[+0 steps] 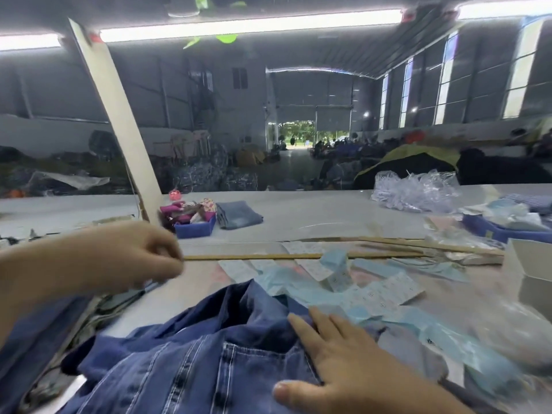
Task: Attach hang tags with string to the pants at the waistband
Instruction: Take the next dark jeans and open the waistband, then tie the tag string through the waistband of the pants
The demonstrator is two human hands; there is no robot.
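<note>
Blue denim pants lie crumpled on the table in front of me, a stitched pocket showing near the middle. My right hand rests flat on the denim at its right side, fingers straight. My left hand hovers above the table to the left with its fingers curled together; blur hides whether a string is pinched in them. Light blue and white paper hang tags lie scattered on the table just beyond the pants.
A wooden stick lies across the table behind the tags. A blue bin with colourful items and folded jeans stand further back. Clear plastic bags and another blue bin are at the right. A slanted white post rises at left.
</note>
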